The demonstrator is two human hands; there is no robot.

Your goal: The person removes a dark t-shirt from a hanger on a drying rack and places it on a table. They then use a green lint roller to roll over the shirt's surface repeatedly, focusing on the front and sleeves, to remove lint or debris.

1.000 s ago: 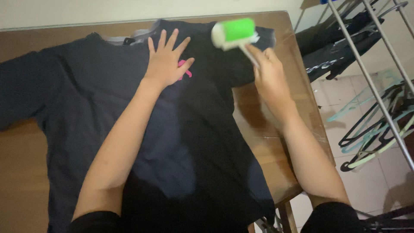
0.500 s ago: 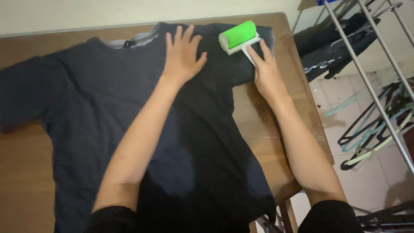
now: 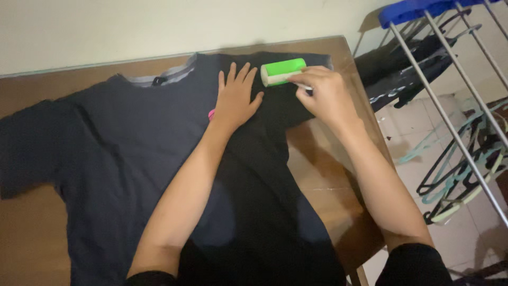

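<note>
The right hand grips a green lint roller on the dark shirt — the left hand, fingers spread wide, presses flat at 9 o'clock of it on the bench.

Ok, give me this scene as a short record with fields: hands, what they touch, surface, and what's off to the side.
left hand: flat, fingers spread, pressing on the shirt
right hand: gripping the handle of the lint roller
lint roller: green drum, lying on the shirt near its right shoulder
shirt: dark, spread flat, collar toward the wall, small pink mark by the left hand
surface: brown table
side: drying rack with dark clothes, hangers below it
</note>
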